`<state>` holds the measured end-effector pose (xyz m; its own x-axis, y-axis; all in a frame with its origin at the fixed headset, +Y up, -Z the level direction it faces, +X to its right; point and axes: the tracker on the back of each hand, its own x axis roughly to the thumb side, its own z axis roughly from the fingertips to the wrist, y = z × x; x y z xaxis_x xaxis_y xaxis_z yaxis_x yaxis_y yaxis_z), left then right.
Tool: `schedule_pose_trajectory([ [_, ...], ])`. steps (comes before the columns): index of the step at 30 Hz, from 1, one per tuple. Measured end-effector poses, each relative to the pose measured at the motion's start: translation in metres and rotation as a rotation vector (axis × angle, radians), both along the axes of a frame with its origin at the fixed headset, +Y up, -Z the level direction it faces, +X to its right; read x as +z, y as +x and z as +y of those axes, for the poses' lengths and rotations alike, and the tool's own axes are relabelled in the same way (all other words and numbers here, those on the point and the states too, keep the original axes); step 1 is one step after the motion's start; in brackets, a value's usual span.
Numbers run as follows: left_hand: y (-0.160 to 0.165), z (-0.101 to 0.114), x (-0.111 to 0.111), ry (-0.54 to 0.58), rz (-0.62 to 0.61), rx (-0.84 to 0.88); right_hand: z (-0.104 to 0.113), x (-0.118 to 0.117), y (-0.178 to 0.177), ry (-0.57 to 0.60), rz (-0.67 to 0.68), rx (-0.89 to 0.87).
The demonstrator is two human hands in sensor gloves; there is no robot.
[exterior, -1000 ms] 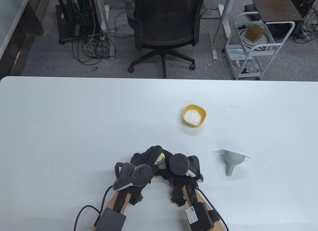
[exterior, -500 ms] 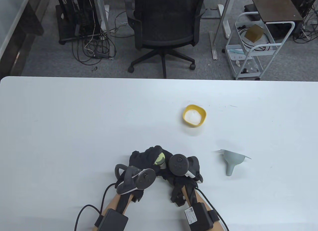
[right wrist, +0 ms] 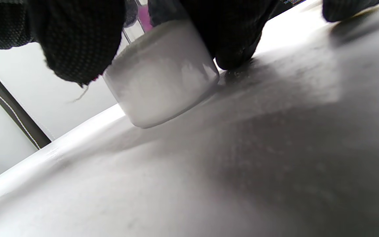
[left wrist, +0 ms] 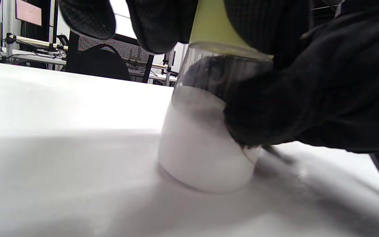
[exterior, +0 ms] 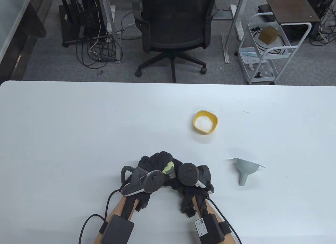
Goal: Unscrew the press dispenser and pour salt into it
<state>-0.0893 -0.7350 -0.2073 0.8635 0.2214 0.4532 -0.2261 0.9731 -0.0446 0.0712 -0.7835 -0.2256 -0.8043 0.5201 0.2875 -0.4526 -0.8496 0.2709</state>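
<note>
The press dispenser (exterior: 168, 169) stands near the table's front edge: a clear jar half full of white salt (left wrist: 202, 144) with a yellow-green top (left wrist: 214, 29). Both gloved hands are around it. My left hand (exterior: 155, 165) grips the yellow-green top from above. My right hand (exterior: 183, 181) holds the jar's body (right wrist: 163, 75), fingers on both sides. A yellow bowl (exterior: 205, 122) of salt sits farther back to the right. A grey funnel (exterior: 245, 170) lies on its side to the right of my hands.
The white table (exterior: 78, 128) stretches bare to the left and back. A black office chair (exterior: 173, 31) and a white wire cart (exterior: 265, 52) stand beyond the far edge.
My left hand has turned on the dispenser top; its tracker has swung right and forward. The right hand, bowl and funnel have not moved.
</note>
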Motion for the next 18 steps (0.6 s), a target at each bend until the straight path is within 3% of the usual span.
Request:
schedule_pose_trajectory([
  [5, -0.005, -0.004, -0.004, -0.016, -0.016, 0.067, 0.0, 0.0, 0.0, 0.001, 0.0, 0.001],
  [9, -0.004, -0.003, -0.001, 0.047, 0.012, 0.031, 0.0, 0.0, 0.0, 0.009, -0.002, 0.006],
  [14, 0.0, -0.004, 0.007, 0.182, 0.14, -0.006, 0.0, 0.002, -0.001, 0.03, -0.006, 0.023],
  [16, 0.002, -0.003, 0.007, 0.169, 0.177, -0.049, 0.0, 0.002, -0.001, 0.021, -0.005, 0.017],
  [18, -0.001, 0.0, 0.007, 0.086, 0.165, -0.008, 0.0, 0.001, -0.001, 0.017, -0.005, 0.015],
])
